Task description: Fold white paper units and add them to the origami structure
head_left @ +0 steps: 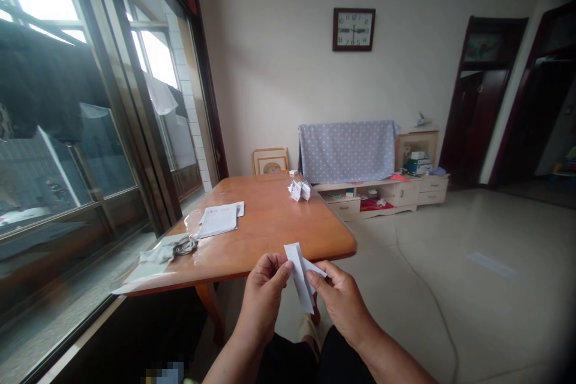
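Note:
A narrow folded strip of white paper [300, 276] is held up between both hands, just below the near edge of a wooden table [270, 234]. My left hand [263, 294] pinches the strip's left side with thumb and fingers closed. My right hand [342, 297] pinches its right side, where a folded flap sticks out. My knees show below the hands.
On the table lie a stack of printed sheets [219, 219], a clear plastic bag with something grey [173, 249] and small folded paper pieces [299, 189] at the far end. Glass sliding doors stand on the left. A low cabinet [387, 192] is against the far wall, with tiled floor to the right.

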{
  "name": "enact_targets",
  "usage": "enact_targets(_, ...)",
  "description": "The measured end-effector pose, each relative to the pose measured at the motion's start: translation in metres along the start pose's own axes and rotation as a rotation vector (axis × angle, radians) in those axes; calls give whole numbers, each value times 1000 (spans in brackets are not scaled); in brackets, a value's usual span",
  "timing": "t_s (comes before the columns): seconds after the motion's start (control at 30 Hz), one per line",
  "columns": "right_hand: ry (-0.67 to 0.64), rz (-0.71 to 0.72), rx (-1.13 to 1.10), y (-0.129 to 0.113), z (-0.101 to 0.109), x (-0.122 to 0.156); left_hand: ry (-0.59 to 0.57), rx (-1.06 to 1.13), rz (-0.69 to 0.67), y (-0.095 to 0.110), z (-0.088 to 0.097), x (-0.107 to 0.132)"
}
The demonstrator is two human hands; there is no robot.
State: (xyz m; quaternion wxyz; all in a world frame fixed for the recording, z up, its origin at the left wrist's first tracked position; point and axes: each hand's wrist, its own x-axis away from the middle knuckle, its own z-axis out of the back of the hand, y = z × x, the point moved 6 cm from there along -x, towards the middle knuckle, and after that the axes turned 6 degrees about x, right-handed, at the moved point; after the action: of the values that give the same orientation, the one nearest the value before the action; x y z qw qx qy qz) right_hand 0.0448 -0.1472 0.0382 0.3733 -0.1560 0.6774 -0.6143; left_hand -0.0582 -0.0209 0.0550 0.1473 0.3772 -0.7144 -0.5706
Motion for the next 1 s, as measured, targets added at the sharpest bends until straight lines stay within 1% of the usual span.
enact_targets(0.17,98,164,204,-3,4,0,-11,4,-45,7,-3,3)
enact_targets(0.27,111,189,229,-5,4,0,-3,-7,-65,10,-4,5)
enact_targets(0.33,71,152,143,-5,2,0,-11,-10,-57,10,-4,6)
enact_targets(0.43,6,40,-14,-1,1,-1,-18,-1,-22,7,-2,6)
enact_targets(0.53,7,-60,-101,6,5,-2,-29,6,3,4,0,4)
enact_targets(0.6,12,-102,-182,10,6,-2,-64,18,25,2,-2,4)
enact_targets(0.77,7,-168,-388,17,1,-1,-197,111,115,-1,-16,9)
enact_targets(0.9,-39,-187,-525,14,-6,1,-238,191,185,-5,-22,13)
enact_targets(1.0,-89,-208,-578,11,-11,3,-279,261,223,-7,-26,16)
